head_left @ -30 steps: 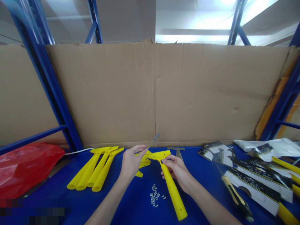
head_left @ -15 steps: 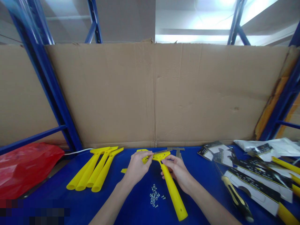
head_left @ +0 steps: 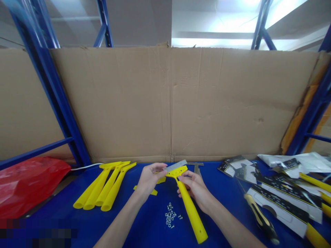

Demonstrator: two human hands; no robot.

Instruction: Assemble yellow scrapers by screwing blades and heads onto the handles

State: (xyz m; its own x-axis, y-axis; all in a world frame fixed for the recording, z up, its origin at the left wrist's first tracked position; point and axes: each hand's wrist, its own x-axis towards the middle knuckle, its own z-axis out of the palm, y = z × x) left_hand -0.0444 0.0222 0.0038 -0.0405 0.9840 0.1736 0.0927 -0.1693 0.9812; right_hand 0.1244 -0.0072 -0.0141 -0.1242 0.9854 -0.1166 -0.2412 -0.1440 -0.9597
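Note:
My right hand (head_left: 192,184) grips a yellow scraper handle (head_left: 190,210) near its neck; the wide head points away from me, and the tube end comes down toward me. My left hand (head_left: 150,179) pinches one end of a flat grey metal blade (head_left: 176,166), which lies along the far edge of the scraper head at a slight angle. Beneath and beside my left hand are small yellow plates (head_left: 155,192), partly covered by it. A small heap of screws and nuts (head_left: 170,217) lies on the blue tabletop (head_left: 144,227) just left of the handle.
Several yellow scraper handles (head_left: 106,193) lie at left, beside a red plastic bag (head_left: 33,186). More metal blades (head_left: 197,168) rest behind my right hand. At right are a screwdriver (head_left: 261,220) and black-and-white packaging cards (head_left: 281,206). A cardboard wall (head_left: 129,103) closes off the back.
The blade has risen and tilted into clearer view above the scraper head. My left hand has shifted slightly left, uncovering more of the yellow plates. My right hand stays in place.

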